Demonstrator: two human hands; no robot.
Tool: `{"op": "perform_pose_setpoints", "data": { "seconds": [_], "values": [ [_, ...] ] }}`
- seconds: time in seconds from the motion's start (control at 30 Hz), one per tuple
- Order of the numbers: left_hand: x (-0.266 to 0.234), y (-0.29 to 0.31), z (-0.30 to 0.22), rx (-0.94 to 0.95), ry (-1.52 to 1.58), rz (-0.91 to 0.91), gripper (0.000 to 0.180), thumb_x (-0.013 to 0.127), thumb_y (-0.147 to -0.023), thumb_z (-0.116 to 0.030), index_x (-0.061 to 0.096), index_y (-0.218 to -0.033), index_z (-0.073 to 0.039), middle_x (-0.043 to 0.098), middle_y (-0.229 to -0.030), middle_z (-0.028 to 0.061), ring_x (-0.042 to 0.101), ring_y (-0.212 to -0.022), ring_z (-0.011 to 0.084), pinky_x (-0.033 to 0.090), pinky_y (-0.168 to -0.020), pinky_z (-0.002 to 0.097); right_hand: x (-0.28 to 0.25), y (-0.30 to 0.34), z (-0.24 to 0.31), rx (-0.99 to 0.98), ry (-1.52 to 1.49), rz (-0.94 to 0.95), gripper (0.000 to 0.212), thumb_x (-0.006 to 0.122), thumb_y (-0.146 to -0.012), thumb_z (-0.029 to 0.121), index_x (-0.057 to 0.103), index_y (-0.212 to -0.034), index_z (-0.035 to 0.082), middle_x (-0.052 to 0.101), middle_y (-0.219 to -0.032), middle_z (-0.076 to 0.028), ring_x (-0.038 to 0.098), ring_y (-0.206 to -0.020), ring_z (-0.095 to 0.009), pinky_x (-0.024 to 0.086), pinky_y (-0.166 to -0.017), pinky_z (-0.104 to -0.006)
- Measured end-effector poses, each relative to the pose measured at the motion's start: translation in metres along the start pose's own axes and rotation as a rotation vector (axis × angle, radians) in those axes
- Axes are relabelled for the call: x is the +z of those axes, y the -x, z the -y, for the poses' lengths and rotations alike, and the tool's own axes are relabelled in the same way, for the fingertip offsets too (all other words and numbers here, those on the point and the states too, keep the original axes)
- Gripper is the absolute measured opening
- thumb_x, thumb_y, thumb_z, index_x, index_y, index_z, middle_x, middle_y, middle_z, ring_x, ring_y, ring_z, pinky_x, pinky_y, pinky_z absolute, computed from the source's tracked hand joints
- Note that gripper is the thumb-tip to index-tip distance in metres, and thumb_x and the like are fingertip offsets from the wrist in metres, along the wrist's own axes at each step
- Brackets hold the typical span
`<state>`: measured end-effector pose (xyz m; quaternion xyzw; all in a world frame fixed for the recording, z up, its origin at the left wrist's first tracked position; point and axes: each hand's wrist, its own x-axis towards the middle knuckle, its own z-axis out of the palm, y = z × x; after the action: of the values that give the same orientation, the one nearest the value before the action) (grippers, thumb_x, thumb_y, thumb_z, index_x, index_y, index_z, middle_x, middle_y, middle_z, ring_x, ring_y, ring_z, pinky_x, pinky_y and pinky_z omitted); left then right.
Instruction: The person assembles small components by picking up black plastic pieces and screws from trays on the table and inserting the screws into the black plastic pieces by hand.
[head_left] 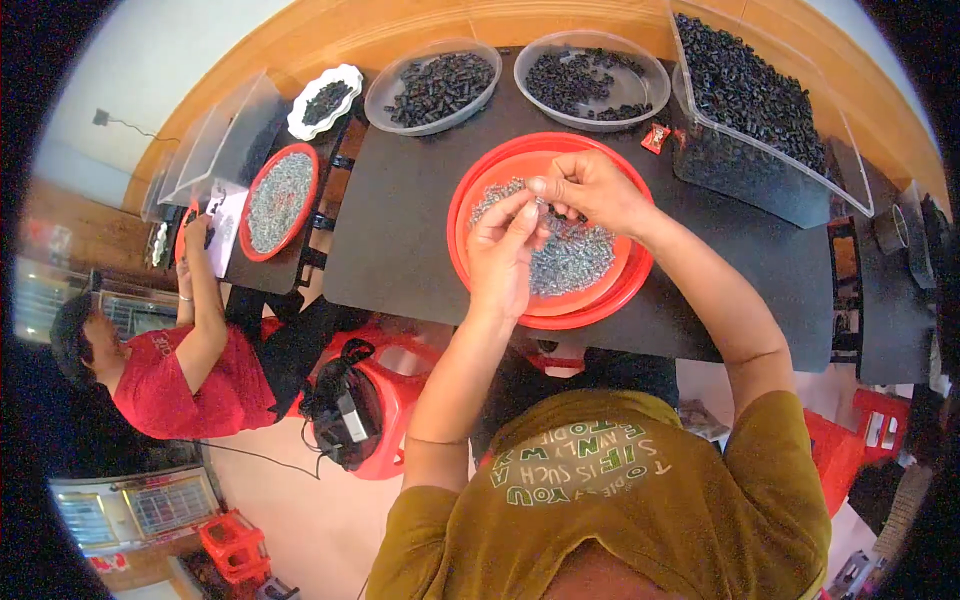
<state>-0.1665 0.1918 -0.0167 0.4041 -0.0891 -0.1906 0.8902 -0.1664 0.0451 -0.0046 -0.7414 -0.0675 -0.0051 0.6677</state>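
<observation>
Both my hands meet above a red round tray (467, 275) heaped with small silvery metal pieces (575, 262). My left hand (503, 250) is closed in a pinch, thumb against fingertips. Just right of it, my right hand (592, 195) pinches too, its fingertips almost touching the left ones. A tiny silvery piece (541, 202) shows between the two sets of fingertips; its exact shape is too small to make out. Something dark shows under the right fingers, but I cannot tell whether it is held.
Two clear round bowls (375, 108) of short black parts stand at the back. A large clear bin (745, 165) of black parts is at right, beside a small red packet (656, 138). To the left, a co-worker in red (200, 375) sits near another red tray (246, 235) of silvery pieces.
</observation>
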Motion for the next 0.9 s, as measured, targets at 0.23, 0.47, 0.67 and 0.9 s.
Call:
{"op": "perform_pose_setpoints", "data": {
  "seconds": [0.23,0.47,0.67,0.9],
  "values": [
    [-0.007,0.003,0.000,-0.001,-0.028,0.001,0.018,0.054,-0.077,-0.005,0.055,-0.094,-0.003,0.057,-0.084,0.0052,0.053,-0.071,0.0111,0.042,-0.061,0.0213,0.011,0.002,0.001,-0.017,0.096,-0.061,0.032,0.058,-0.076,0.032,0.047,-0.057,0.010,0.045,-0.051,0.004,0.039,-0.044,-0.002,0.030,-0.039,-0.0170],
    [-0.009,-0.006,0.002,0.091,-0.178,-0.017,0.011,0.054,-0.079,-0.012,0.054,-0.085,-0.002,0.055,-0.068,0.0018,0.046,-0.055,0.0063,0.036,-0.048,0.0167,0.015,0.004,-0.002,-0.078,0.053,-0.097,0.027,0.059,-0.076,0.026,0.051,-0.061,0.005,0.047,-0.053,0.001,0.043,-0.050,-0.005,0.034,-0.043,-0.0213],
    [-0.008,-0.005,-0.007,0.090,-0.278,-0.194,0.009,0.052,-0.080,-0.013,0.055,-0.086,-0.007,0.052,-0.070,-0.0028,0.044,-0.054,0.0026,0.031,-0.044,0.0148,0.008,0.009,0.015,-0.258,0.449,0.077,0.021,0.062,-0.068,0.022,0.056,-0.072,0.003,0.056,-0.066,-0.009,0.055,-0.061,-0.020,0.042,-0.055,-0.0316],
    [-0.001,-0.003,-0.004,-0.024,-0.336,-0.185,0.015,0.053,-0.078,-0.016,0.052,-0.091,-0.008,0.050,-0.069,-0.0038,0.044,-0.057,0.0034,0.031,-0.046,0.0152,0.004,0.014,0.015,-0.464,0.402,-0.055,0.016,0.061,-0.069,0.019,0.058,-0.077,0.006,0.058,-0.073,-0.007,0.057,-0.067,-0.017,0.045,-0.059,-0.0293]
  ]
}}
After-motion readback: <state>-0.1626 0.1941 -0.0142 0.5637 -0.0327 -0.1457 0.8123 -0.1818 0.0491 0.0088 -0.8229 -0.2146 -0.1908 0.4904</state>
